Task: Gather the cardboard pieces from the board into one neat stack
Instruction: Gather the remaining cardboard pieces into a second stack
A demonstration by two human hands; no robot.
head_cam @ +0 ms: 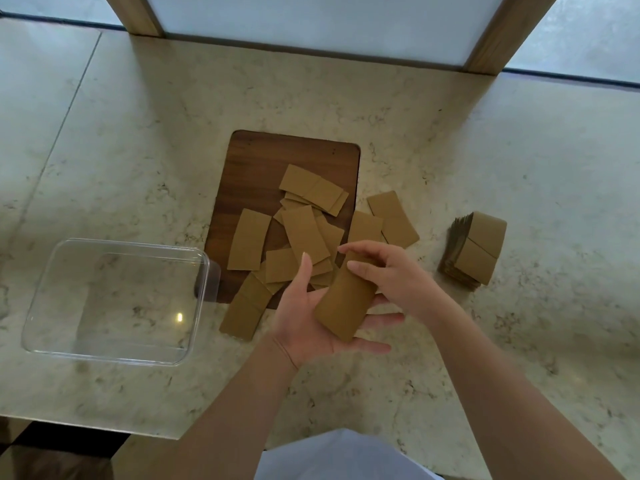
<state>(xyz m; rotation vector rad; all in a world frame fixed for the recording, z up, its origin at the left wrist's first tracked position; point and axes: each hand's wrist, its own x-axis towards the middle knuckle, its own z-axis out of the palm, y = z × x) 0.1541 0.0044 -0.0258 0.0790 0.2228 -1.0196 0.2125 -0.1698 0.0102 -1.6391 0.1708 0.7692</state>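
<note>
Loose cardboard pieces (304,233) lie scattered and overlapping across the near right part of the board (256,168), several spilling off its right edge and near edge onto the counter (450,133). One small bundle (344,303) is up off the pile, lying across the left hand (311,317), palm up with fingers spread straight beneath it, cradling it and not clamping it. The right hand (388,275) comes over the top, fingers curled down onto the bundle's far end, seemingly squaring it up or pressing a piece home. Over near the counter's right side sits a finished stack (474,251), well apart from the board, edges fanned a touch. A clear tub (114,299) stands at the left, touching the board's near left corner. These pieces look light, thin and stiff enough to hold flat, though slightly curved, so they will likely slide on each other and skew easily. The best hold, I judge, is by the long edges, thumb on one side and fingers on the other, tapping the short ends level. Plenty still lies loose, so the job looks only partway through.
</note>
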